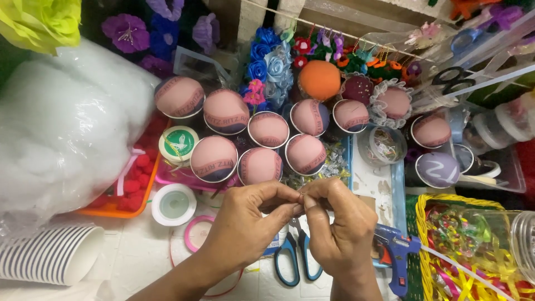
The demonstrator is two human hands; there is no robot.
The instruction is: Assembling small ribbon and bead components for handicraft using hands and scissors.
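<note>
My left hand (251,223) and my right hand (340,223) meet fingertip to fingertip in the lower middle of the view. Together they pinch a very small item (301,197), too small to identify. Under my hands lie blue-handled scissors (295,259) and a pink ribbon roll (195,233). Just beyond my fingers stand several cups topped with pink padded domes (259,165).
A large bag of white stuffing (61,128) fills the left. Stacked paper cups (47,253) lie bottom left. A blue glue gun (397,249) and a yellow basket (423,245) of ribbons sit at right. Fabric flowers (267,61) and an orange ball (319,79) are behind.
</note>
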